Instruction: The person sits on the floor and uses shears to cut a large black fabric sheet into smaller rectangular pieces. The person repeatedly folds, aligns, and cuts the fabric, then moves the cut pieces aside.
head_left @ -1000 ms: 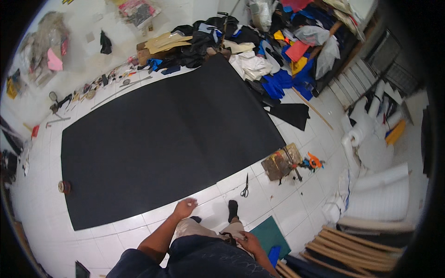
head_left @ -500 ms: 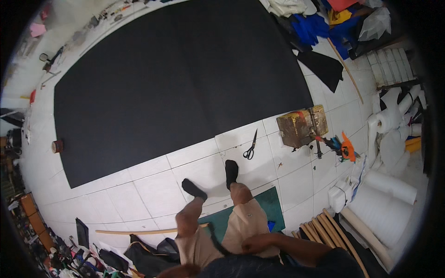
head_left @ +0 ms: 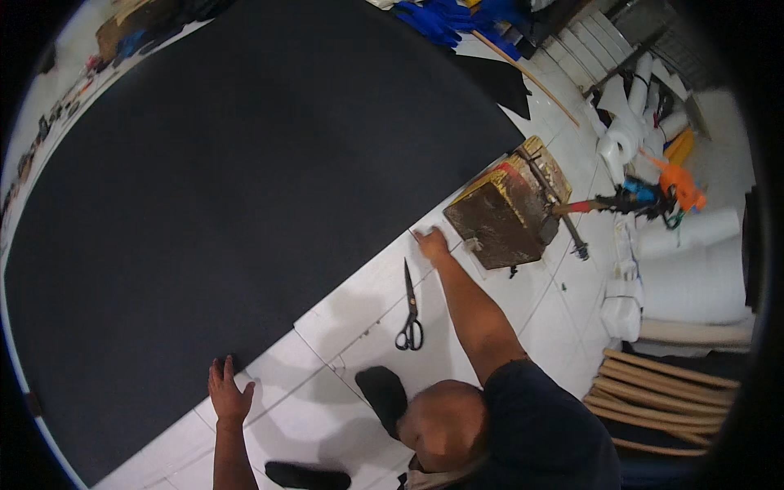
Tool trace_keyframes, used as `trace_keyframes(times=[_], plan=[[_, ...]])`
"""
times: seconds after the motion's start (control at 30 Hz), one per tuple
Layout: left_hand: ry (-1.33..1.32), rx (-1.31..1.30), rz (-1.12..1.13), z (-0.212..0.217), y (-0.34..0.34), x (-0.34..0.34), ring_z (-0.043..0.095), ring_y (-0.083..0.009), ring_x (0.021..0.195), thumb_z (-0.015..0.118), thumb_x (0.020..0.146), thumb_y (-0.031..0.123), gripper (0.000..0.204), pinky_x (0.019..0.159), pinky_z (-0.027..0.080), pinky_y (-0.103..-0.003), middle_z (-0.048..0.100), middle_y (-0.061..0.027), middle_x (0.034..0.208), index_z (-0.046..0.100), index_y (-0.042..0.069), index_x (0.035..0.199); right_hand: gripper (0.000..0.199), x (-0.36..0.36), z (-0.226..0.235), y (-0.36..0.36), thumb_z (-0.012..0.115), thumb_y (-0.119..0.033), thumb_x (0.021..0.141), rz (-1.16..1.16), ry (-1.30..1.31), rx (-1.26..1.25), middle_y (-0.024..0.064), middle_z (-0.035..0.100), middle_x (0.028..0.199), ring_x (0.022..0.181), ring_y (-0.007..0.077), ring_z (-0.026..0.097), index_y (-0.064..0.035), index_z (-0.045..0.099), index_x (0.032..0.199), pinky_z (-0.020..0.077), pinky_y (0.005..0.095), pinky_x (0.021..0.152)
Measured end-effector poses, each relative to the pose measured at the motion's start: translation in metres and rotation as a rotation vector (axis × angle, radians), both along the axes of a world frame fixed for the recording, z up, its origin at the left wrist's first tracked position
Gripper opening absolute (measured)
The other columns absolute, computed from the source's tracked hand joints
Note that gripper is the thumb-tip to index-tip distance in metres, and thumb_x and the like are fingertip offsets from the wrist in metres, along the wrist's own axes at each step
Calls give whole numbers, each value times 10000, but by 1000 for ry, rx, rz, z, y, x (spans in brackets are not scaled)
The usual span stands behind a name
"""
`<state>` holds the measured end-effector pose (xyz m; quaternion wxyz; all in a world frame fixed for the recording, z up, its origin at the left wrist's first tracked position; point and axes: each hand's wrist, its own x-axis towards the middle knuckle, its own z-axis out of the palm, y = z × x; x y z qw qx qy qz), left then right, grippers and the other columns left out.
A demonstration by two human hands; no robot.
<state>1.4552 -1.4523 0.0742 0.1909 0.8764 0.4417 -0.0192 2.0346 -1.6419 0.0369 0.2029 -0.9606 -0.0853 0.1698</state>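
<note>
A large black sheet of material (head_left: 237,171) lies flat over the white tiled floor. My left hand (head_left: 229,394) is open with its fingers spread, its fingertips on the sheet's near edge. Farther right, my right hand (head_left: 432,244) reaches to the same edge beside a worn brown and yellow block (head_left: 506,214); its fingers look stretched out, with nothing held. Between my two arms, black-handled scissors (head_left: 410,314) rest shut on the tiles, apart from both hands.
A metal bar (head_left: 559,200) lies across the block, with an orange bundle (head_left: 682,188) near it. Curved wooden rods (head_left: 661,396) and white rolls (head_left: 694,261) are on the right. Blue cloth (head_left: 433,20) and a thin stick (head_left: 527,73) lie at the far side.
I have bent down toward the floor. My right hand has gone from my lap to the sheet's edge, and my left hand has also come forward to it. The sheet and scissors look unmoved.
</note>
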Motion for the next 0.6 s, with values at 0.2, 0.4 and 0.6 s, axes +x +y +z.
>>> trace_keyframes(times=[0.2,0.4,0.6], plan=[[132,3,48,-14,40,-17,452,-396,1272,843,710,262,781,995,468,-481,448,-205,1380,479,159,1393,494,23,-60,81,775,-374,824,-640,107,677,149,651,940,817,290,646,34,591,1035,562,366,624],[181,-36,-2,-12,35,-3,456,-392,1267,844,708,306,759,1000,465,-487,451,-205,1378,513,134,1368,487,31,-46,85,627,-409,906,-179,-19,592,245,650,755,758,411,655,73,642,833,519,452,646],[162,22,9,-23,33,-16,441,-420,1280,830,716,280,783,1028,441,-484,437,-252,1405,490,139,1407,636,-42,36,130,437,-466,969,152,-171,470,344,635,810,835,500,638,95,655,761,479,528,774]])
